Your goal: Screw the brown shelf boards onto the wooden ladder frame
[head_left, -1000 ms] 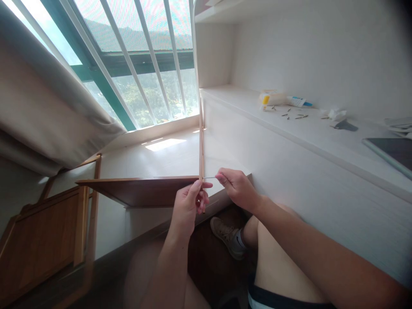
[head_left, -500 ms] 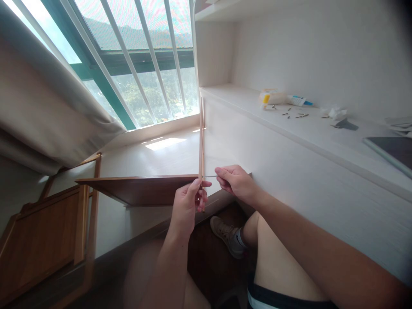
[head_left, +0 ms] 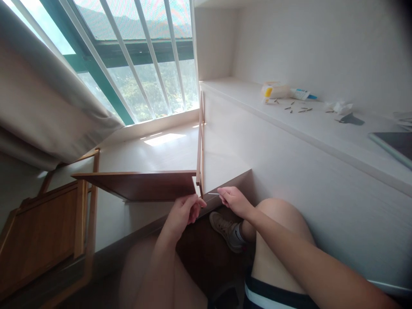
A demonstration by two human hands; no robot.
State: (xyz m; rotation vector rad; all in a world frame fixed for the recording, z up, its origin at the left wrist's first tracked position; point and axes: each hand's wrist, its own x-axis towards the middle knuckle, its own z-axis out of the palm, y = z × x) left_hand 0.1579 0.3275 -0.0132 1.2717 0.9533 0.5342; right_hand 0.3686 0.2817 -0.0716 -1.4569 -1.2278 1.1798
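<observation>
"curtain (head_left: 54,98) at the far left, draped in heavy folds. what's below it?"

"a brown wooden panel (head_left: 48,236), tilted. further right there's a barred window (head_left: 135,56), with sunlight falling on the white ledge (head_left: 135,156) under it."

"and next along?"

"a dark board (head_left: 154,184), lying at a slant by the ledge. its top edge runs right, up to a slim wooden frame (head_left: 199,150)."

"where's the left hand (head_left: 184,212)?"

"just under the board's right end, near the foot of the frame. its fingers are bent, but i can't tell whether they grip anything."

"so what's to the right of the frame?"

"a thin metal rod (head_left: 213,194), pointing left, its tip near the frame's lower end. the right hand (head_left: 234,200) has it pinched in its fingers, above a shoe (head_left: 225,229)."

"and the shelf (head_left: 231,88)?"

"it stretches off to the right. on it, in order: a clear bag (head_left: 279,91) with something yellow, a tube (head_left: 300,94) with a blue cap, loose screws (head_left: 301,111) in front, crumpled tissue (head_left: 343,107), a grey piece (head_left: 353,119), then a dark tablet (head_left: 395,143) at the edge."
</observation>
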